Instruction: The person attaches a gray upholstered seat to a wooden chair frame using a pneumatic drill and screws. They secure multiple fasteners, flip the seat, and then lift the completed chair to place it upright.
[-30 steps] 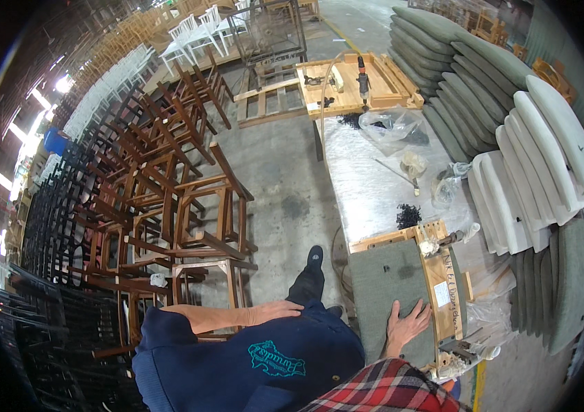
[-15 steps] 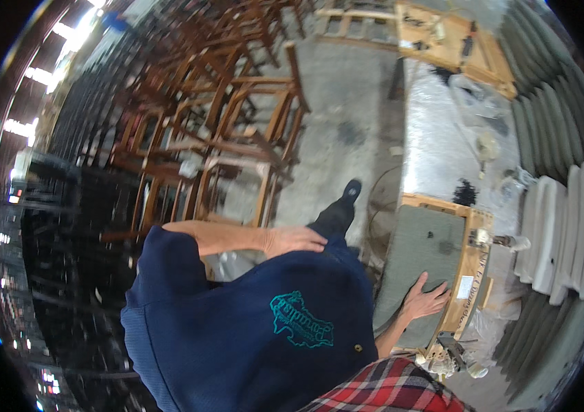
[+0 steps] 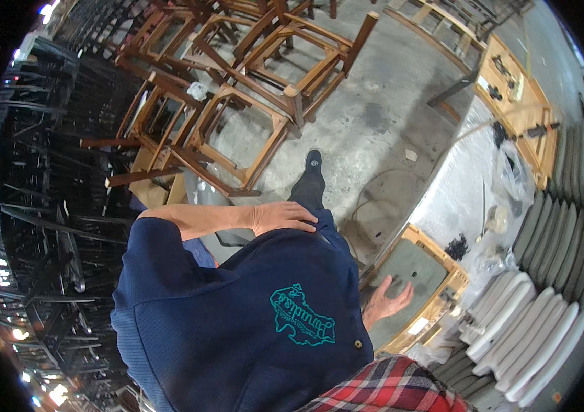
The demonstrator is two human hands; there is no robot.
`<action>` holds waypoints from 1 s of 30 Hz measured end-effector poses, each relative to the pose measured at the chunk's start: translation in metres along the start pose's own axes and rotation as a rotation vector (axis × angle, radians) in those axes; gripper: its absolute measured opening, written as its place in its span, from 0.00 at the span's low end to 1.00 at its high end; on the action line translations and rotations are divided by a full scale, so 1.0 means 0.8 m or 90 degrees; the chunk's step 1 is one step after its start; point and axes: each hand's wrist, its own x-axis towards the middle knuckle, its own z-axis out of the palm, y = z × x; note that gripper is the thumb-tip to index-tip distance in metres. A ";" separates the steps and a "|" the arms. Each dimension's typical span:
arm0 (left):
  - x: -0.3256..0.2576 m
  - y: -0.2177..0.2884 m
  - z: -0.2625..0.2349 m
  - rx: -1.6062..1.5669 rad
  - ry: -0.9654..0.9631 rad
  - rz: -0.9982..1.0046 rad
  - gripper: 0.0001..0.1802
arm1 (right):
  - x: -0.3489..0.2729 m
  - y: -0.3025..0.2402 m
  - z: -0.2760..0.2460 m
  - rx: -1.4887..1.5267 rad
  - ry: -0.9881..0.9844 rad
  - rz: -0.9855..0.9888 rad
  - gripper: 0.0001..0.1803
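Note:
My left hand [image 3: 281, 218] lies flat against the front of my dark blue shirt [image 3: 237, 302], by the top of my thigh, its fingers stretched out together and holding nothing. At the right, my right hand [image 3: 389, 301] has its fingers spread above a grey panel [image 3: 412, 264] that looks like a padded seat; whether it touches the surface I cannot tell. A wooden frame [image 3: 455, 280] borders the panel, with a metal clamp [image 3: 448, 295] on its side. One small dark spot or hole shows on the panel.
Stacked wooden chair frames [image 3: 240, 130] stand on the concrete floor [image 3: 367, 89] at the left. Grey cushions [image 3: 559, 233] and pale cushions [image 3: 525, 329] line the right. The plastic-covered table [image 3: 450, 185] bears black bits [image 3: 456, 247], plastic bags [image 3: 511, 172] and a wooden tray [image 3: 518, 103] of tools.
The view has turned, so the table now slants and the panel sits lower right. My right hand has lifted its fingers from lying flat on the panel. My left hand stays at my front.

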 end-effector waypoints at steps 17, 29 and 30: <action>-0.046 -0.112 -0.130 0.016 0.302 -0.108 0.53 | 0.254 -0.330 0.186 0.211 -0.478 -0.154 0.24; 0.008 -0.014 -0.042 0.131 0.717 -0.498 0.31 | 0.350 -0.537 0.330 0.109 -0.820 -0.689 0.22; 0.022 -0.001 -0.037 0.146 0.750 -0.532 0.29 | 0.355 -0.561 0.345 0.114 -0.831 -0.749 0.22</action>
